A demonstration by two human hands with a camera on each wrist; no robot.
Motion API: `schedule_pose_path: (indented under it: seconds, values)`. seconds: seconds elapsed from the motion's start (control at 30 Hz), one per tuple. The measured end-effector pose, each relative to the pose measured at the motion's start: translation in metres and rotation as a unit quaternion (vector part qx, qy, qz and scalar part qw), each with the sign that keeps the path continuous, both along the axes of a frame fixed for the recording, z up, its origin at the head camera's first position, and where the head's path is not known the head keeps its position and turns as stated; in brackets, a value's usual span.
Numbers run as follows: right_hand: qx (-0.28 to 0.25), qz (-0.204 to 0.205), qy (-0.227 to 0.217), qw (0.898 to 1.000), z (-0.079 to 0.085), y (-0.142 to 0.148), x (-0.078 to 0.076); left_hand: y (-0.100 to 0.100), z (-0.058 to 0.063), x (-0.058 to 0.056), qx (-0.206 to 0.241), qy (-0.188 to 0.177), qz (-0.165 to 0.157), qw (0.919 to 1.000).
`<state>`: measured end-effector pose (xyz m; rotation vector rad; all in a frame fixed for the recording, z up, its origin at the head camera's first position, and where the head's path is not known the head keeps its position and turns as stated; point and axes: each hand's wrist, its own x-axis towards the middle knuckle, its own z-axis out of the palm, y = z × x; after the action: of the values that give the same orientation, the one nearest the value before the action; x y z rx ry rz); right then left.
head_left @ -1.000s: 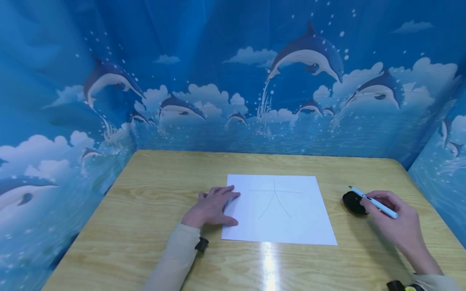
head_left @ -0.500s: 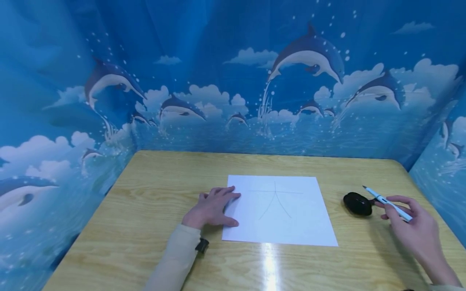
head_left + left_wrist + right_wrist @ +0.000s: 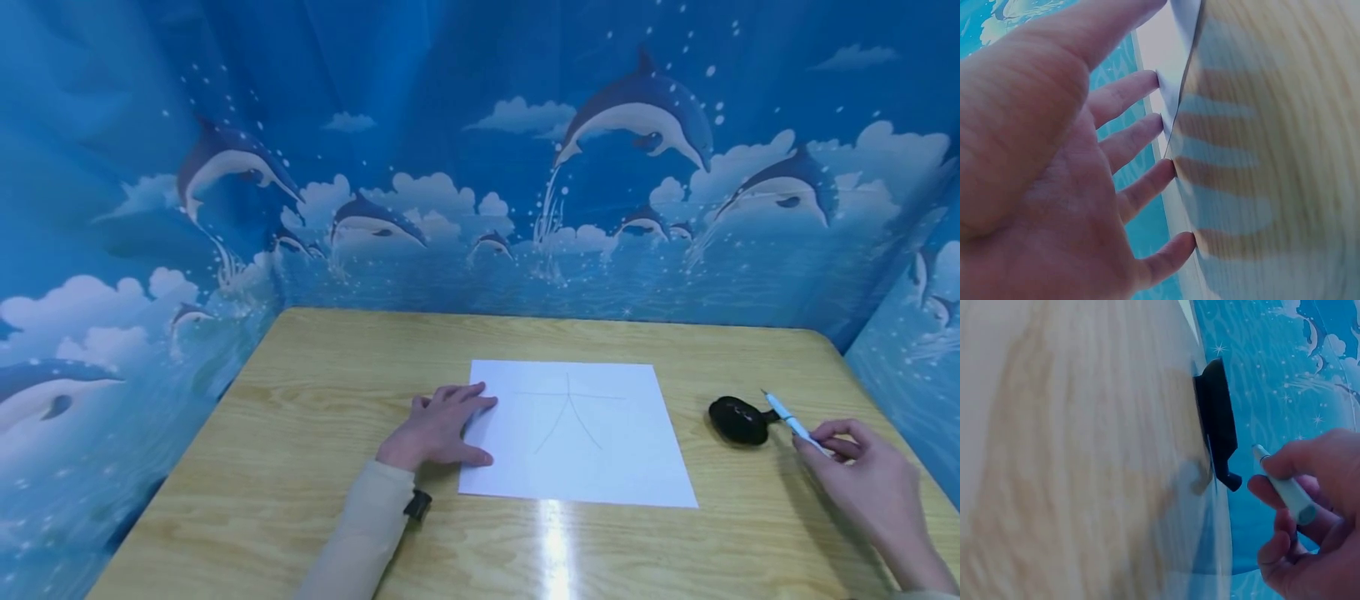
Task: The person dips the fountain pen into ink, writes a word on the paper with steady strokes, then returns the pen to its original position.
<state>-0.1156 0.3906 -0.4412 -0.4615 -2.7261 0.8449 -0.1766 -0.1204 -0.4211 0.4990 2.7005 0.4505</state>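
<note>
A white sheet of paper (image 3: pixel 622 467) lies on the table with thin lines drawn on it: a horizontal stroke, a short upright and two slanting legs. My left hand (image 3: pixel 438 429) rests with spread fingertips on its left edge; in the left wrist view the fingers (image 3: pixel 1141 194) are extended. On the right, my right hand (image 3: pixel 870 475) pinches a light blue pen (image 3: pixel 787 412) between thumb and fingers, its dark tip pointing up and left. Just left of that hand sits a glossy black oval object (image 3: pixel 738 421) with a short stub; its kind is unclear.
The wood-grain table (image 3: pixel 337 367) extends around the paper, with a bright reflection near its front. A blue dolphin-print curtain (image 3: pixel 450 125) hangs behind the table and along both sides.
My right hand has moved right with the pen, away from the black oval object, which has turned slightly so its stub shows. The left hand stays on the paper.
</note>
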Motion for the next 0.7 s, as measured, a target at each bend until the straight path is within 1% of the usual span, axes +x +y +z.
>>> schedule_pose_path:
  seconds: [0.1,0.2,0.43,0.7]
  values:
    - [0.017,-0.003,-0.029,0.999,-0.0014,0.0025,-0.0020,-0.0002,-0.0008,-0.0002,0.001,0.001,0.000,1.0000]
    - [0.034,0.003,-0.045,0.998,-0.0024,0.0041,-0.0034,-0.0003,-0.0009,-0.0003,-0.002,0.003,-0.002,1.0000]
    - [0.067,0.035,-0.041,0.996,-0.0046,0.0031,-0.0080,0.0000,-0.0004,-0.0002,-0.005,-0.007,0.013,0.9999]
    - [0.074,0.055,-0.051,0.994,-0.0087,0.0012,-0.0100,0.0008,-0.0002,0.0002,-0.011,0.001,0.006,0.9999]
